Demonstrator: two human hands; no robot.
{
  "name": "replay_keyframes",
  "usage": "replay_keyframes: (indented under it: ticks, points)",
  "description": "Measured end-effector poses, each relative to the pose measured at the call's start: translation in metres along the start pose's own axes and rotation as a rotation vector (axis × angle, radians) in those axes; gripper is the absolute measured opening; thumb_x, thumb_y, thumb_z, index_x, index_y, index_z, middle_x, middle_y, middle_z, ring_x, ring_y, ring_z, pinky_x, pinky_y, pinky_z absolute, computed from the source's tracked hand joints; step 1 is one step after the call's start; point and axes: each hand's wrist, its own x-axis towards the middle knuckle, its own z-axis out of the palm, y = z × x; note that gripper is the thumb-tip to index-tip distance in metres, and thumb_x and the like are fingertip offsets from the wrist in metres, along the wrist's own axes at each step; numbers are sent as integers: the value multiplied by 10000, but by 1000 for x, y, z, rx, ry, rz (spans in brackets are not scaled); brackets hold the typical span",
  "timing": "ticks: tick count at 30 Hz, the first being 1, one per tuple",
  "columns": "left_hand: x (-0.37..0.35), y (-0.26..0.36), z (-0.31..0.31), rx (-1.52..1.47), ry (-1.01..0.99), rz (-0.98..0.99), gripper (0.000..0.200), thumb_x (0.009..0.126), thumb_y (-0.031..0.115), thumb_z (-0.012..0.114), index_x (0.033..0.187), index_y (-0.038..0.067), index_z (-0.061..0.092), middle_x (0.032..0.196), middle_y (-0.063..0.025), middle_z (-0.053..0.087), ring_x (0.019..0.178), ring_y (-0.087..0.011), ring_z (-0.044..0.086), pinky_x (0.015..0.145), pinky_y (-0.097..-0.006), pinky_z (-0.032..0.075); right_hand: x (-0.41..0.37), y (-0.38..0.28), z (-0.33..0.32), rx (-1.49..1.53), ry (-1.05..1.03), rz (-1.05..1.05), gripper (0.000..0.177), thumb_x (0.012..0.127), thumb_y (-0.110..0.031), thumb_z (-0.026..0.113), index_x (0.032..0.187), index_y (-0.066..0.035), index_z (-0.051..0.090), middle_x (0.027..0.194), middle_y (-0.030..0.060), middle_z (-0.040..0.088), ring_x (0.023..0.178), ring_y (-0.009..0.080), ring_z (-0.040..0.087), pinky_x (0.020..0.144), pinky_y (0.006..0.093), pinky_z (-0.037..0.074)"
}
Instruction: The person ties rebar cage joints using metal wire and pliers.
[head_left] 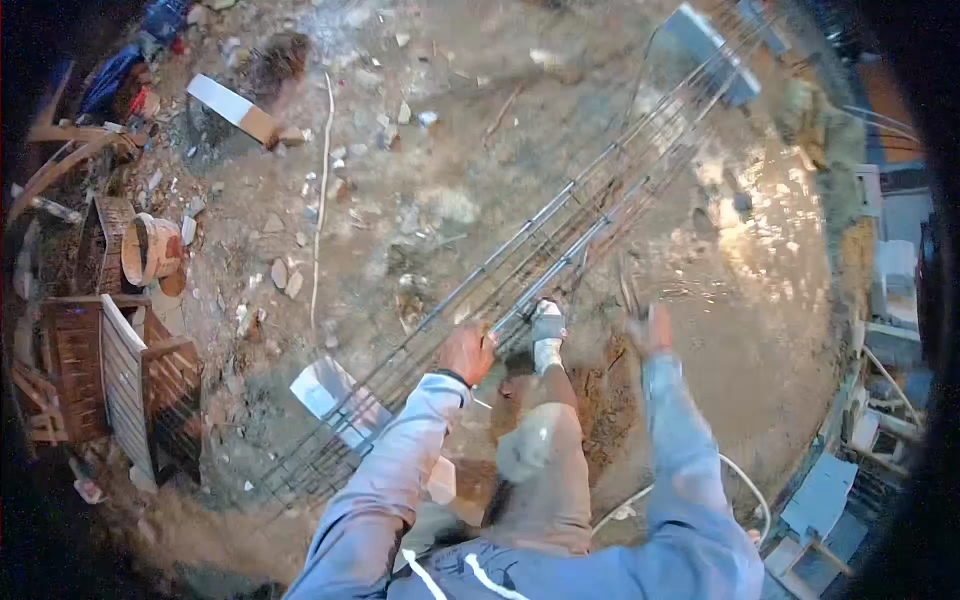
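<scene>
A long cage of steel rebar point(540, 228) runs diagonally from lower left to upper right, resting on a white block point(338, 400) near its lower end and a grey-white block point(705, 48) near its upper end. My left hand point(467, 353) is closed at the near side of the cage, its fingers around something too small to make out, by the bars. To the right of the cage, my right hand point(655, 330) is raised over the muddy ground and blurred by motion; whether it holds anything is hidden by the blur.
My foot point(548, 330) stands beside the cage. A bucket point(152, 248) and wooden crates point(120, 380) are at the left. Another block point(232, 108) lies at upper left. A pale hose point(745, 475) curves behind my right arm. Boards and debris line the right edge.
</scene>
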Motion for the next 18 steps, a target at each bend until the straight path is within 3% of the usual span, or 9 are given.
replay_keyframes:
  ticks: [2, 3, 4, 6, 7, 8, 9, 15, 18]
  points:
    - [48, 6, 58, 112, -58, -89, 322, 816, 201, 561, 1104, 56, 553, 1063, -249, 566, 967, -412, 550, 817, -482, 445, 100, 22, 29, -165, 110, -107, 447, 708, -335, 707, 921, 15, 528, 907, 243, 562, 859, 386, 565, 722, 465, 445]
    - [90, 6, 81, 214, -56, -98, 366, 805, 171, 567, 1145, 45, 522, 1088, -264, 546, 965, -426, 544, 825, -488, 441, 154, 40, 43, -248, 292, -417, 531, 706, -285, 698, 1102, -29, 454, 1017, 217, 509, 957, 408, 503, 751, 491, 452]
    - [122, -16, 116, 248, 66, 31, 396, 784, 127, 575, 1150, 9, 483, 1078, -274, 530, 973, -435, 533, 839, -482, 439, 197, 21, 34, -194, 85, -251, 511, 717, -264, 696, 1106, -47, 445, 1022, 208, 501, 914, 410, 531, 733, 486, 465]
    - [193, -6, 133, 303, 126, 17, 370, 783, 160, 580, 1107, 0, 503, 1024, -242, 552, 988, -398, 525, 853, -468, 428, 267, 9, 36, -186, 47, -316, 534, 713, -240, 699, 1134, -62, 425, 1047, 204, 489, 868, 408, 561, 707, 486, 476]
    - [227, 13, 130, 339, -30, -206, 371, 783, 183, 580, 1105, 10, 510, 1012, -224, 554, 988, -382, 520, 859, -462, 415, 290, 3, 35, -212, 29, -332, 519, 718, -236, 694, 1129, -72, 425, 1046, 204, 487, 857, 409, 570, 695, 492, 478]
    - [251, 28, 133, 372, -193, -431, 374, 784, 206, 580, 1102, 21, 516, 1001, -206, 555, 988, -366, 515, 865, -456, 402, 306, 2, 39, -240, 3, -346, 504, 722, -233, 689, 1124, -82, 425, 1044, 205, 485, 846, 409, 580, 682, 497, 479]
    - [258, 29, 150, 379, -222, -454, 374, 784, 206, 580, 1102, 21, 516, 1001, -206, 555, 988, -366, 515, 865, -456, 402, 319, 10, 51, -233, -32, -333, 504, 722, -233, 689, 1124, -82, 425, 1044, 205, 485, 846, 409, 580, 682, 497, 479]
    - [250, 0, 204, 686, 57, -248, 449, 809, 310, 554, 1129, -3, 516, 1120, -157, 548, 1063, -305, 486, 889, -448, 361, 319, 31, 73, -183, -155, -169, 432, 777, -272, 652, 1092, -97, 414, 1038, 209, 475, 864, 443, 565, 705, 514, 471]
    - [260, 4, 191, 496, 18, -351, 434, 746, 256, 592, 1083, -7, 515, 970, -213, 575, 917, -356, 544, 840, -450, 398, 291, 42, 65, -61, 8, -224, 386, 809, -304, 628, 1082, -83, 470, 999, 207, 505, 850, 422, 569, 716, 484, 465]
